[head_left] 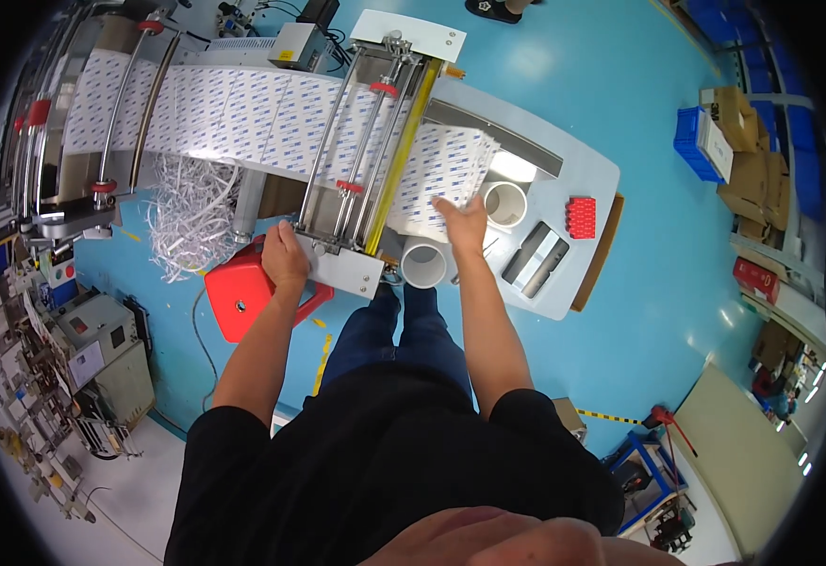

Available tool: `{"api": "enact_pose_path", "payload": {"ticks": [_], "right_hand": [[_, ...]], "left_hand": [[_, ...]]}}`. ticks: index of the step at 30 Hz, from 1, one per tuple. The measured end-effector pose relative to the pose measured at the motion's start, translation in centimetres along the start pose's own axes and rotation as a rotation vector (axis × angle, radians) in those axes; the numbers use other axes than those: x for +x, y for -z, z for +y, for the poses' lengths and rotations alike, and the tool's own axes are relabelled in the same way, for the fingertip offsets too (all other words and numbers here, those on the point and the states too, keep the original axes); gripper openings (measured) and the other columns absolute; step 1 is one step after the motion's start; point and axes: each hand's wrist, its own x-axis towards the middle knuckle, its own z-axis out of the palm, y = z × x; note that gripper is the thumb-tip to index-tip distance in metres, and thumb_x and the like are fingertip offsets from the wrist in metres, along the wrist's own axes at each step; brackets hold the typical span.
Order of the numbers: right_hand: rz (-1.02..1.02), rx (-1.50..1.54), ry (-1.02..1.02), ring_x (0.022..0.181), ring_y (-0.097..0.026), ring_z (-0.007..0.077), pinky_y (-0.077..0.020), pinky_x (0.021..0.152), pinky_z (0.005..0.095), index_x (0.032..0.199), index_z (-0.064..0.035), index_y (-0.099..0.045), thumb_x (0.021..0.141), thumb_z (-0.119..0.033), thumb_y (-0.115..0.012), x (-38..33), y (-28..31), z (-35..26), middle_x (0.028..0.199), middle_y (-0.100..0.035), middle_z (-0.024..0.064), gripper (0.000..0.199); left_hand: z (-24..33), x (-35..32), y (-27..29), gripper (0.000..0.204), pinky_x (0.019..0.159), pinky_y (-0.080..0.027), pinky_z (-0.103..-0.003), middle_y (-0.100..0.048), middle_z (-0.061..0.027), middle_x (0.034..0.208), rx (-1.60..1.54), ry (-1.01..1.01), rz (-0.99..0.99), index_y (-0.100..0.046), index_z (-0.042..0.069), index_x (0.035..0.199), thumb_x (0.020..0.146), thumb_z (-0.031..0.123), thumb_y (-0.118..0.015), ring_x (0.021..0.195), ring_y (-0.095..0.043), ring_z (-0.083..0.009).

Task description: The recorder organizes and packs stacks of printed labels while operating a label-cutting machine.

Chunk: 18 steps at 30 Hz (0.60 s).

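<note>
A stack of white sheets printed with small blue and red marks [441,170] lies at the outlet of a roller machine [366,141]. My right hand [463,226] grips the stack's near right corner, thumb on top and fingers along the side edge. Beside the near end of the machine's frame, my left hand [286,259] is closed against the white end plate [342,271]; its fingertips are partly hidden. A long web of the same printed material [234,113] runs from the left into the rollers. Two white tubes [423,264] stand under and beside the stack.
A red stool [239,294] stands below my left hand, near a heap of shredded paper strips [191,217]. The grey table [578,179] carries a red block-like piece [581,217] and a slotted metal part [536,259]. Boxes [748,179] fill shelving at the right.
</note>
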Motion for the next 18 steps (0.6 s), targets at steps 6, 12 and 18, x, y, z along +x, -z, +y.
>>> {"api": "enact_pose_path", "payload": {"ticks": [6,12,18], "right_hand": [[0.002,0.117,0.131,0.092,-0.063,0.0214,-0.0503,0.083,0.0307,0.114,0.0057,-0.052,0.072,-0.002,-0.074,-6.5,3.3,-9.8,0.105,-0.064,0.0142,0.048],[-0.06,0.53,0.278,0.111,-0.057,0.0279,-0.0491,0.094,0.04,0.133,0.0023,-0.038,0.072,-0.014,-0.075,-13.7,11.8,-9.9,0.123,-0.055,0.0141,0.074],[-0.258,0.785,0.108,0.119,-0.051,0.0278,-0.0419,0.101,0.0416,0.134,0.0004,-0.039,0.072,-0.01,-0.074,-18.5,15.1,-1.6,0.126,-0.055,0.0121,0.072]], "left_hand": [[0.2,0.1,1.1,0.044,0.073,-0.045,-0.05,-0.063,-0.0204,0.09,-0.033,-0.027,-0.017,-0.059,0.005,0.097,0.096,0.042,-0.036,0.083,-0.058,-0.0438],[5.9,-5.4,5.4,0.036,0.089,-0.043,-0.039,-0.055,-0.0178,0.116,-0.492,-0.424,-0.123,-0.052,0.0,0.115,0.089,0.023,-0.06,0.106,-0.055,-0.0311],[20.3,-13.6,5.1,0.073,0.095,-0.043,-0.033,-0.055,-0.0203,0.122,-0.658,-0.314,-1.27,-0.046,-0.004,0.126,0.071,0.03,-0.079,0.111,-0.056,-0.0255]]}}
